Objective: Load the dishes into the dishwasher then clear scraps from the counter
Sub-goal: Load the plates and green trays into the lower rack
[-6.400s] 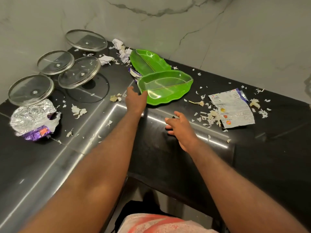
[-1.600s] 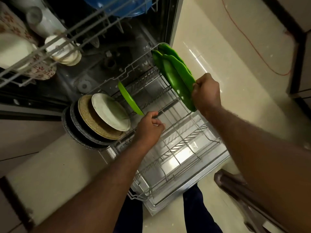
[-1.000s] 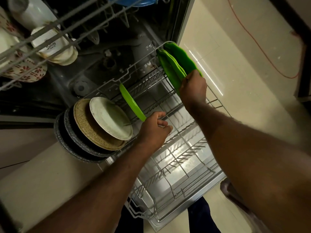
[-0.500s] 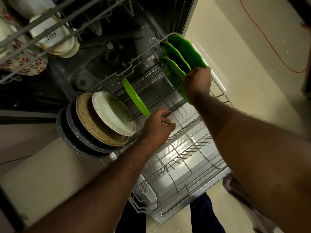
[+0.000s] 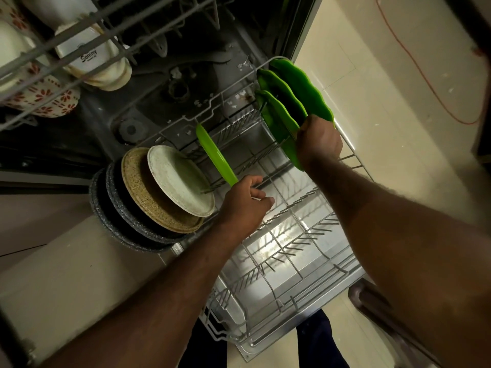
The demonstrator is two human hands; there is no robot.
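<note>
Your right hand grips a green plate upright at 1 o'clock for slotting; your left hand clasps the rack, apparently to steady it.

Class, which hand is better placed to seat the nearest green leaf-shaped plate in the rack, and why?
Right. The right hand grips that green leaf-shaped plastic plate, upright at the wire lower rack's far side. The left hand is lower, curled on a rack wire beside the round green plate.

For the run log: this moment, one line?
left hand grips lower rack | right hand grips green leaf plate | phase loading
</note>
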